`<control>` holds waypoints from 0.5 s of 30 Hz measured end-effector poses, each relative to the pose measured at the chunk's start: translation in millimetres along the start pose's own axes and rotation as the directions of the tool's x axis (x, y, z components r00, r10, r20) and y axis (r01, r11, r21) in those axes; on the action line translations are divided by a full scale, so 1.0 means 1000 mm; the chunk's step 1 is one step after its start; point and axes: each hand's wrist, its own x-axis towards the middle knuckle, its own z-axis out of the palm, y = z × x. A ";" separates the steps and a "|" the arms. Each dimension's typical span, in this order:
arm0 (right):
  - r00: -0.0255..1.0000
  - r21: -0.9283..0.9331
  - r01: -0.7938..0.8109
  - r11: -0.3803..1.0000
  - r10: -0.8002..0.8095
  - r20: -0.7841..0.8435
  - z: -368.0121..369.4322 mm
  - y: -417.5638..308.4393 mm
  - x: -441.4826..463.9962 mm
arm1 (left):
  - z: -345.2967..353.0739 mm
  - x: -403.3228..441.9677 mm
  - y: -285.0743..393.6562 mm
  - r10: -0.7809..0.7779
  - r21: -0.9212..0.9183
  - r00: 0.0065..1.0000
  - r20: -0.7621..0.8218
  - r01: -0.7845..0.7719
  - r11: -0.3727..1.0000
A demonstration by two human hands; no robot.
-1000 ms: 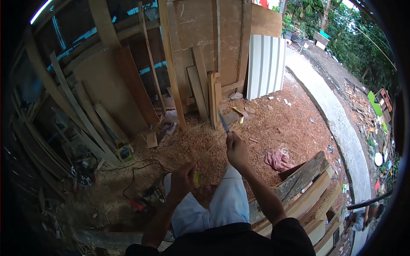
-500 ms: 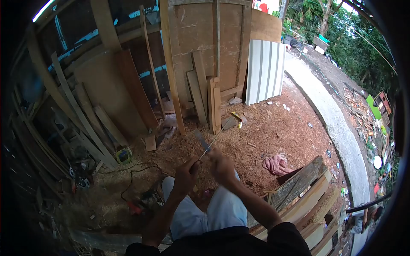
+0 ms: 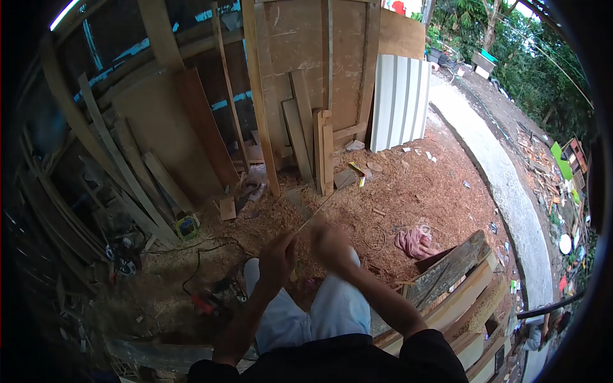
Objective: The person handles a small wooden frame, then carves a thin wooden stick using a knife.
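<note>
In the head view my left hand (image 3: 278,258) is closed round the lower end of a thin pale stick (image 3: 317,212), which points up and to the right. Just right of it, my right hand (image 3: 330,247) is closed on a knife and smeared by motion. The knife's blade (image 3: 300,203) shows only as a faint grey blur beside the stick, and its handle is hidden in the fingers. Both hands are above my knees in light trousers (image 3: 338,303).
Boards (image 3: 297,137) lean on the wooden wall ahead. Stacked planks (image 3: 460,290) lie at the right, near a pink cloth (image 3: 415,242). A red tool (image 3: 203,303) and a cable (image 3: 198,258) are on the shavings-covered floor at the left. Part of another person (image 3: 535,335) shows at the lower right.
Over the last second my right hand with the knife has come down and left, close to my left hand. The knife now lies along the stick, and my left hand has risen slightly.
</note>
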 end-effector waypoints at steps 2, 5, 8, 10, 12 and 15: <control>1.000 0.030 0.025 0.999 -0.024 -0.013 0.007 0.008 -0.001 | 0.003 0.000 -0.004 0.047 -0.006 0.998 -0.041 -0.047 0.999; 0.986 0.156 -0.126 0.980 0.142 -0.092 -0.029 0.004 0.021 | 0.001 -0.004 -0.005 0.056 -0.029 0.996 -0.068 -0.058 0.998; 0.943 0.238 -0.201 0.950 0.254 -0.217 -0.026 -0.006 0.017 | -0.008 -0.002 -0.001 -0.030 -0.053 0.999 -0.045 0.027 0.998; 0.978 0.083 -0.201 0.976 0.205 -0.031 -0.022 -0.009 0.009 | -0.010 0.000 -0.002 -0.082 -0.059 0.997 -0.014 0.081 0.995; 0.991 0.128 -0.062 0.990 0.077 -0.113 -0.024 0.010 0.013 | -0.011 -0.007 -0.008 -0.056 -0.023 0.998 0.042 0.056 0.998; 0.947 0.279 -0.128 0.952 0.201 -0.251 -0.022 0.017 0.020 | -0.003 -0.003 0.004 -0.020 -0.085 1.000 -0.010 0.019 0.996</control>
